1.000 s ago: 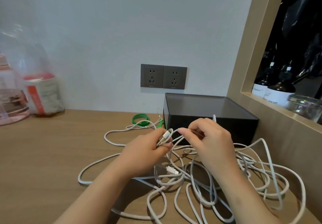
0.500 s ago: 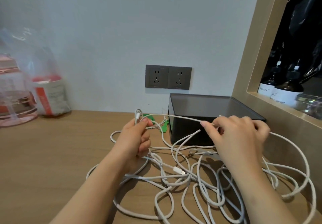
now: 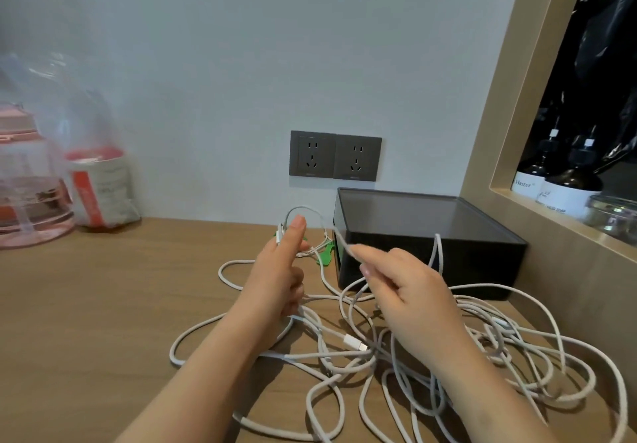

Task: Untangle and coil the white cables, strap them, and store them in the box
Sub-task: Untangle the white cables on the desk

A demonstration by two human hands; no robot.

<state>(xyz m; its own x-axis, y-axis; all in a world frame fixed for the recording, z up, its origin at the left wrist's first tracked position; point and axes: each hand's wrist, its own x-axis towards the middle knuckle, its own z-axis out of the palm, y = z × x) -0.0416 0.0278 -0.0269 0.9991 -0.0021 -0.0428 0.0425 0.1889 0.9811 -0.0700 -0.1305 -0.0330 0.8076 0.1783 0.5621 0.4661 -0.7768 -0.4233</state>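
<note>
Zero coiled, strapped or boxed: tangled white cables (image 3: 344, 356) on wooden worktop (image 3: 103, 304).
Plug end (image 3: 281, 232) held in left hand (image 3: 282, 277); strand (image 3: 339, 237) pinched in right hand (image 3: 410, 287).

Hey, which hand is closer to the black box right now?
Right. The right hand is just in front of the black box, at its front left corner; the left hand is off to its left. Both grip white cable.

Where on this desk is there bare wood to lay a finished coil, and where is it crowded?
Bare desk runs from the pink jug and the bag to the cables, down to the near edge. Crowded: the tangle in front of the box, around the left hand and right hand.
</note>
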